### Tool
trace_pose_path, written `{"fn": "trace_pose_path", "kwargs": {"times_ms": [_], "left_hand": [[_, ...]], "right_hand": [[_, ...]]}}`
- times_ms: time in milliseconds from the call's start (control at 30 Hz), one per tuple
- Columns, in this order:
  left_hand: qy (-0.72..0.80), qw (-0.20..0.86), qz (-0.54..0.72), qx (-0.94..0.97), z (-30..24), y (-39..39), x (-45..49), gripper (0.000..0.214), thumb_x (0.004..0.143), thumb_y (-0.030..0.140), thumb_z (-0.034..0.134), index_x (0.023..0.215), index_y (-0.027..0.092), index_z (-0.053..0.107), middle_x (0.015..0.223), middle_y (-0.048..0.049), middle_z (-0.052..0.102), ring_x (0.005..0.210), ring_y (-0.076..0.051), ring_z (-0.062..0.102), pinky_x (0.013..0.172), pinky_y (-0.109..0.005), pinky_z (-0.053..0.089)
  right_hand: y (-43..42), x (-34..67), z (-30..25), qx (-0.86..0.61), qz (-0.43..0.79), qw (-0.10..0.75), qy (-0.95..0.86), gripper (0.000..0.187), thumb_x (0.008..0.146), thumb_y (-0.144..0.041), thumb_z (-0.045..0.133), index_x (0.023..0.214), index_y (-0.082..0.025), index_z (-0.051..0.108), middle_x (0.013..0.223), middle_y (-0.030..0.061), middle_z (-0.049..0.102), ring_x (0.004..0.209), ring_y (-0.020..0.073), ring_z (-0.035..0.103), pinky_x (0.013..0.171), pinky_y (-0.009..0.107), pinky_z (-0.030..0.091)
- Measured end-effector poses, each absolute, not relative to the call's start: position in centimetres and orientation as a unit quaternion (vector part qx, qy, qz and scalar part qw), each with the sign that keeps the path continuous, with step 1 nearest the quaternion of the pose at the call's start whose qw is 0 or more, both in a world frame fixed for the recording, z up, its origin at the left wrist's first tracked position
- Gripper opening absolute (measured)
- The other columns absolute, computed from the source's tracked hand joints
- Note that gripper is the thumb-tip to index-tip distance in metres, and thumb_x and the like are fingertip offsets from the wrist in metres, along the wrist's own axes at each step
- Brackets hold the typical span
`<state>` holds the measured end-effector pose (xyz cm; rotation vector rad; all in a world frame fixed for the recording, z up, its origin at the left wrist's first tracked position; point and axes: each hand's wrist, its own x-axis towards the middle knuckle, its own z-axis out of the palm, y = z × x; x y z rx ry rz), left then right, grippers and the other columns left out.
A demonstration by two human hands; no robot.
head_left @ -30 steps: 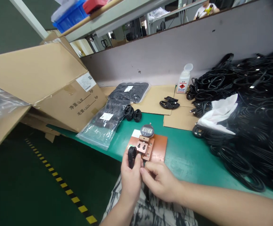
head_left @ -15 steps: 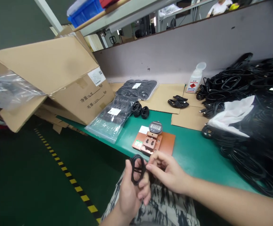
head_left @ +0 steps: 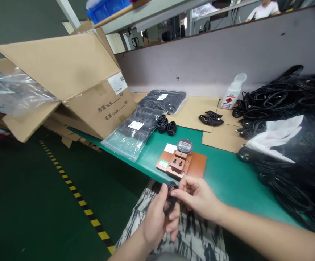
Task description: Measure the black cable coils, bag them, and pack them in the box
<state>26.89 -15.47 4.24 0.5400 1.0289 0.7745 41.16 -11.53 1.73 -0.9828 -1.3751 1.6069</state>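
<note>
Over my lap at the bench's front edge, my left hand [head_left: 157,219] is closed around a small coiled black cable [head_left: 171,186], thumb on its near side. My right hand [head_left: 200,199] pinches at the coil's right edge with thumb and forefinger. What exactly lies between those fingertips is hidden. Just beyond the hands stands a copper-coloured fixture [head_left: 178,165] on a brown base plate, with a round digital gauge [head_left: 185,145] at its back; its display seems to read zeros.
Two small cable coils [head_left: 162,124] stand beside a clear bag [head_left: 135,134] of coils; another filled bag [head_left: 162,101] lies behind. A large cardboard box [head_left: 97,98] is at left. A white bottle [head_left: 231,94], a cable bundle [head_left: 211,118] and a big cable pile [head_left: 282,98] occupy the right.
My left hand and the coil have shifted right and turned, so the coil looks narrower. My right hand now overlaps its edge more. The gauge display has changed to zeros. The view has shifted slightly.
</note>
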Motion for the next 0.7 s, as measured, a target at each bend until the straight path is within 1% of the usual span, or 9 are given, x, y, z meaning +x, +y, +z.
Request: {"fn": "trace_pose_path", "kwargs": {"times_ms": [100, 200, 267, 300, 367, 467, 533, 600, 700], "left_hand": [[0.486, 0.729, 0.354, 0.328, 3.9, -15.7, 26.7, 0.054, 0.081, 0.072, 0.049, 0.077, 0.018, 0.052, 0.055, 0.0050, 0.048, 0.033, -0.004, 0.037, 0.032, -0.017, 0.041], [0.481, 0.717, 0.354, 0.360, 3.7, -15.9, 26.5, 0.052, 0.083, 0.070, 0.048, 0.077, 0.018, 0.050, 0.056, 0.0053, 0.047, 0.034, -0.004, 0.040, 0.034, -0.017, 0.041], [0.468, 0.719, 0.369, 0.358, 3.8, -15.9, 26.5, 0.048, 0.084, 0.067, 0.050, 0.080, 0.019, 0.050, 0.061, 0.0050, 0.048, 0.036, -0.004, 0.041, 0.034, -0.017, 0.041], [0.462, 0.718, 0.380, 0.356, 3.9, -15.9, 26.5, 0.045, 0.084, 0.064, 0.054, 0.082, 0.019, 0.051, 0.064, 0.0049, 0.049, 0.037, -0.004, 0.041, 0.034, -0.017, 0.041], [0.461, 0.704, 0.400, 0.363, 4.2, -15.7, 26.6, 0.036, 0.084, 0.054, 0.061, 0.089, 0.020, 0.051, 0.063, 0.0064, 0.047, 0.037, -0.003, 0.038, 0.034, -0.016, 0.039], [0.501, 0.646, 0.425, 0.388, 4.6, -15.2, 26.7, 0.028, 0.086, 0.044, 0.062, 0.096, 0.020, 0.052, 0.058, 0.0091, 0.044, 0.033, -0.002, 0.030, 0.033, -0.015, 0.031], [0.536, 0.595, 0.438, 0.408, 4.7, -14.9, 26.7, 0.028, 0.085, 0.043, 0.064, 0.098, 0.020, 0.053, 0.063, 0.0077, 0.048, 0.033, -0.001, 0.032, 0.033, -0.015, 0.028], [0.560, 0.549, 0.445, 0.433, 4.6, -14.6, 26.5, 0.030, 0.082, 0.040, 0.068, 0.101, 0.021, 0.053, 0.072, 0.0049, 0.054, 0.035, -0.002, 0.036, 0.034, -0.017, 0.029], [0.583, 0.493, 0.453, 0.460, 4.4, -14.2, 26.3, 0.034, 0.080, 0.036, 0.071, 0.106, 0.022, 0.053, 0.084, 0.0015, 0.060, 0.040, -0.002, 0.040, 0.039, -0.018, 0.034]], "right_hand": [[-11.6, 41.1, 1.6, -0.399, 0.613, 0.402, -0.550, 0.045, 0.075, -0.054, 0.070, 0.062, -0.019, 0.045, 0.051, -0.0072, 0.044, 0.046, 0.0066, 0.037, 0.042, 0.019, 0.030], [-11.6, 41.1, 1.6, -0.399, 0.606, 0.400, -0.560, 0.042, 0.076, -0.049, 0.070, 0.062, -0.019, 0.044, 0.053, -0.0068, 0.044, 0.048, 0.0069, 0.037, 0.044, 0.019, 0.031], [-11.7, 41.2, 1.8, -0.383, 0.618, 0.400, -0.558, 0.037, 0.079, -0.045, 0.068, 0.066, -0.019, 0.045, 0.054, -0.0059, 0.047, 0.047, 0.0075, 0.040, 0.045, 0.019, 0.033], [-11.7, 41.3, 1.9, -0.372, 0.627, 0.403, -0.554, 0.034, 0.082, -0.044, 0.065, 0.069, -0.019, 0.046, 0.054, -0.0053, 0.049, 0.048, 0.0080, 0.042, 0.046, 0.020, 0.034], [-11.8, 41.5, 2.2, -0.349, 0.637, 0.419, -0.545, 0.028, 0.088, -0.041, 0.059, 0.075, -0.019, 0.047, 0.055, -0.0052, 0.050, 0.047, 0.0086, 0.044, 0.046, 0.020, 0.036], [-12.0, 41.6, 2.5, -0.337, 0.608, 0.449, -0.562, 0.021, 0.090, -0.036, 0.055, 0.078, -0.019, 0.050, 0.057, -0.0055, 0.047, 0.048, 0.0089, 0.043, 0.046, 0.021, 0.036], [-12.1, 41.7, 2.5, -0.336, 0.576, 0.457, -0.589, 0.016, 0.090, -0.031, 0.055, 0.080, -0.019, 0.053, 0.060, -0.0039, 0.049, 0.051, 0.0101, 0.045, 0.049, 0.023, 0.039], [-12.2, 41.7, 2.4, -0.341, 0.544, 0.462, -0.612, 0.011, 0.088, -0.028, 0.055, 0.083, -0.018, 0.055, 0.063, -0.0021, 0.051, 0.054, 0.0117, 0.048, 0.051, 0.024, 0.041], [-12.2, 41.7, 2.2, -0.351, 0.519, 0.461, -0.629, 0.007, 0.087, -0.026, 0.056, 0.086, -0.019, 0.056, 0.064, -0.0007, 0.054, 0.055, 0.0129, 0.051, 0.050, 0.025, 0.043]]}}
